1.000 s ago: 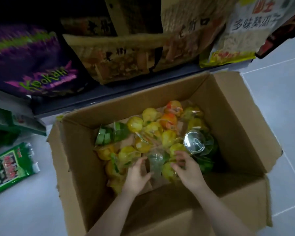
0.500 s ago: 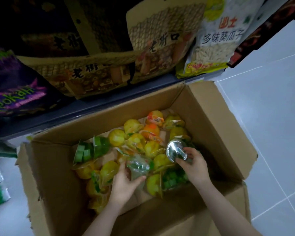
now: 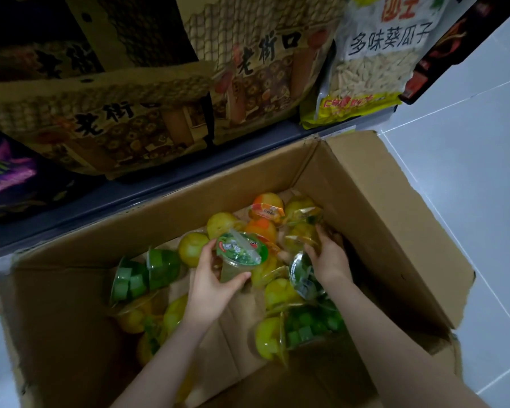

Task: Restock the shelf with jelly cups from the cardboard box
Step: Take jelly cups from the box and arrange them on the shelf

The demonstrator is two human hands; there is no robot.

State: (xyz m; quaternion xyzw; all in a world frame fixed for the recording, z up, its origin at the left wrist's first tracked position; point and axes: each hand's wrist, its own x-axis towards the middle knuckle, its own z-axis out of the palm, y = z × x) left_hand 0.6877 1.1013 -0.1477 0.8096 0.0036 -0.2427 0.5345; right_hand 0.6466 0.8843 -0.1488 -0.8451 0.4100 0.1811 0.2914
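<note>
In the middle of the cardboard box [image 3: 374,201], my left hand [image 3: 211,285] has now lifted a green-lidded jelly cup [image 3: 238,254] clear, ready for the shelf [image 3: 147,195], while my right hand [image 3: 329,257] curls on a yellow cup [image 3: 302,235].

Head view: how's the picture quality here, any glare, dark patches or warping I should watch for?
Head view: dim overall, with the shelf's top-left corner nearly black; wide-angle bending tilts the snack bags and stretches the cardboard box; soft smeary detail on the jelly cups; faint sheen on the green-lidded cup that the left hand grips; right hand readable.

Dim, soft, bowed at edges
</note>
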